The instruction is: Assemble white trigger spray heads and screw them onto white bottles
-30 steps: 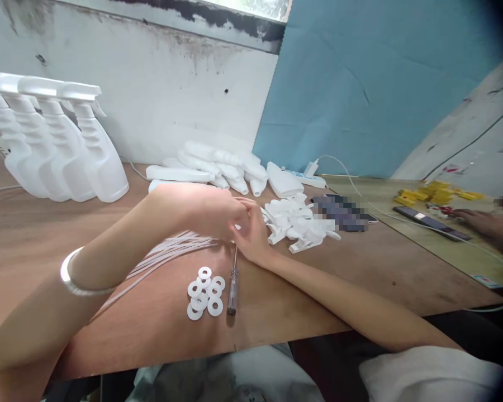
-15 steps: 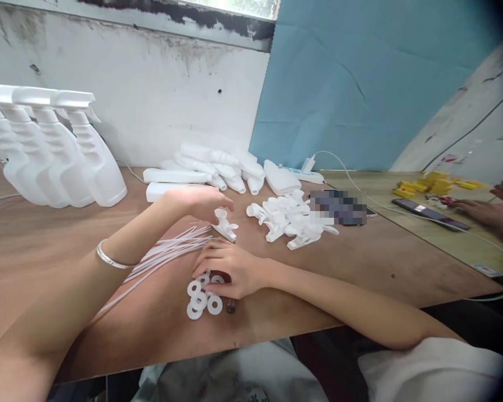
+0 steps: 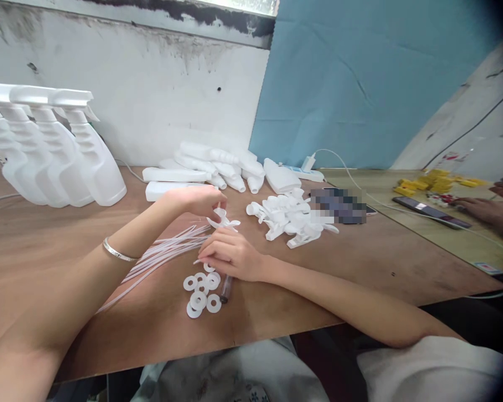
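Note:
My left hand is closed on a white spray trigger head, held above the table with its round collar facing up. Close beside it, my right hand has its fingers pinched together. A thin white edge, which looks like a flat washer, shows at those fingertips. From beneath the right hand sticks out a clear tube-like tool with a dark end; whether the palm grips it is hidden. Several loose white washers lie just below this hand. Thin white dip tubes are spread left of them.
Several trigger heads are heaped to the right, with white bottles piled behind. Assembled spray bottles stand at left. A phone, power strip and cable lie rightward. Another person's hand is near yellow parts.
My right hand has lifted from the washers toward the trigger head, with a washer apparently at its fingertips. My left fingers have closed in on the trigger head. The tube-like tool shows more.

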Available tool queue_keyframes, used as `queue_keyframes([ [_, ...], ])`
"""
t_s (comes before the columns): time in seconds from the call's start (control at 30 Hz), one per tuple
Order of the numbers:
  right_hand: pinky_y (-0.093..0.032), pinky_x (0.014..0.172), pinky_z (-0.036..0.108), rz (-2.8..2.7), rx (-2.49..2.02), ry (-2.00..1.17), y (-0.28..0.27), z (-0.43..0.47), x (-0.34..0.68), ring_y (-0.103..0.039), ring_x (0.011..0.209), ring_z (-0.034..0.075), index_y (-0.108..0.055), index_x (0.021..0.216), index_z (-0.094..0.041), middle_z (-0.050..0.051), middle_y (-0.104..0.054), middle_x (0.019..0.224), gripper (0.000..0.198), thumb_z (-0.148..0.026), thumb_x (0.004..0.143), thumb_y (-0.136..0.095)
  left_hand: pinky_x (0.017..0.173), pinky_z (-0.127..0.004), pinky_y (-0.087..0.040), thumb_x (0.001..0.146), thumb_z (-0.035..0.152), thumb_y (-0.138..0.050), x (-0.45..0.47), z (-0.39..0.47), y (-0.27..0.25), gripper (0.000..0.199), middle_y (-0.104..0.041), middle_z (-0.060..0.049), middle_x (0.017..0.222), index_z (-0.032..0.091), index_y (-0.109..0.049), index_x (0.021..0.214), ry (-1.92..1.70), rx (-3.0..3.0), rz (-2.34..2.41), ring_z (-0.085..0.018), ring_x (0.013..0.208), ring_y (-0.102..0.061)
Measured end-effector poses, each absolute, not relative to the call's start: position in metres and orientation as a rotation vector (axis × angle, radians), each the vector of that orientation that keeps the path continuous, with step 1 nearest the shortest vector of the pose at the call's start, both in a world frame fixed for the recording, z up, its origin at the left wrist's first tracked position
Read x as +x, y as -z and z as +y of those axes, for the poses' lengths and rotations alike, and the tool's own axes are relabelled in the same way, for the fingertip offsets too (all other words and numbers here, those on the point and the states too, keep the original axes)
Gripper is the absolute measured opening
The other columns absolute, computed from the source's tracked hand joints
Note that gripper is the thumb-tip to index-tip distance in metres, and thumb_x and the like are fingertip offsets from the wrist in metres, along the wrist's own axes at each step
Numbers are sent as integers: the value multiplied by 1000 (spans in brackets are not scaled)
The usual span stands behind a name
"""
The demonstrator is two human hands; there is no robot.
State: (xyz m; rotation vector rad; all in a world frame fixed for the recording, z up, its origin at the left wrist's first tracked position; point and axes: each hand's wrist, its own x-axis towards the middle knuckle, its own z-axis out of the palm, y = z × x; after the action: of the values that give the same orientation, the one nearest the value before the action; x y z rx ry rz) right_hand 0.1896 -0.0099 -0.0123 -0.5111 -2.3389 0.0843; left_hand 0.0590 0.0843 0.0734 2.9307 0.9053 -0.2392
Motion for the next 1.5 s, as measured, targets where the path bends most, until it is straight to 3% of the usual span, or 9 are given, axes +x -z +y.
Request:
queue_keyframes([
  [0.17, -43, 76, 34, -1993, -745, 176, 4, 7, 207, -56, 84, 17, -59, 86, -22, 4, -64, 89, 8, -23, 86, -51, 55, -22, -35, 71, 27, -55, 59, 83, -75, 26, -61, -3, 86, 18, -57, 96, 236, 2904, 854, -14, 69, -53],
  [0.27, -42, 75, 36, -1915, -899, 263, 5, 21, 218, -55, 83, 19, -60, 85, -23, 5, -62, 87, 11, -25, 87, -49, 57, -23, -36, 72, 35, -56, 58, 81, -76, 27, -60, -4, 87, 17, -57, 92, 212, 2872, 863, -15, 69, -53],
  [0.37, -41, 74, 35, -1981, -965, 264, 8, 29, 224, -54, 80, 19, -61, 82, -23, 4, -62, 83, 14, -28, 87, -49, 60, -23, -36, 75, 41, -52, 58, 76, -78, 30, -59, -2, 83, 16, -56, 92, 194, 2857, 819, -14, 69, -52],
  [0.83, -41, 75, 36, -2231, -904, 258, 5, 30, 224, -53, 84, 20, -59, 85, -21, 5, -63, 92, 10, -24, 82, -50, 55, -21, -33, 76, 34, -51, 57, 74, -78, 22, -59, -2, 80, 15, -56, 86, 194, 2864, 807, -12, 66, -49],
  [0.93, -41, 76, 36, -2247, -904, 255, 8, 31, 226, -54, 87, 21, -58, 87, -21, 5, -62, 93, 10, -24, 81, -51, 58, -20, -35, 74, 33, -52, 55, 81, -76, 25, -59, -1, 86, 17, -56, 91, 202, 2829, 773, -12, 72, -52],
  [1.07, -44, 75, 35, -2242, -913, 162, 12, 35, 232, -56, 83, 19, -54, 91, -20, 6, -59, 94, 12, -21, 80, -50, 62, -21, -39, 67, 34, -58, 51, 91, -73, 44, -58, -2, 99, 21, -50, 108, 142, 2695, 803, -16, 82, -55],
  [1.2, -48, 72, 31, -2235, -884, 46, 15, 38, 234, -57, 84, 17, -51, 93, -20, 8, -53, 105, 12, -23, 82, -49, 66, -21, -40, 69, 38, -56, 44, 96, -78, 41, -57, -3, 107, 23, -49, 107, 155, 2647, 856, -16, 89, -54],
  [1.5, -48, 75, 32, -2210, -887, 85, 19, 37, 231, -56, 88, 18, -49, 90, -20, 10, -54, 102, 12, -30, 84, -51, 74, -22, -37, 72, 53, -52, 1, 45, -148, 58, -57, -4, 108, 22, -47, 121, 376, 2625, 1098, -18, 92, -53],
])
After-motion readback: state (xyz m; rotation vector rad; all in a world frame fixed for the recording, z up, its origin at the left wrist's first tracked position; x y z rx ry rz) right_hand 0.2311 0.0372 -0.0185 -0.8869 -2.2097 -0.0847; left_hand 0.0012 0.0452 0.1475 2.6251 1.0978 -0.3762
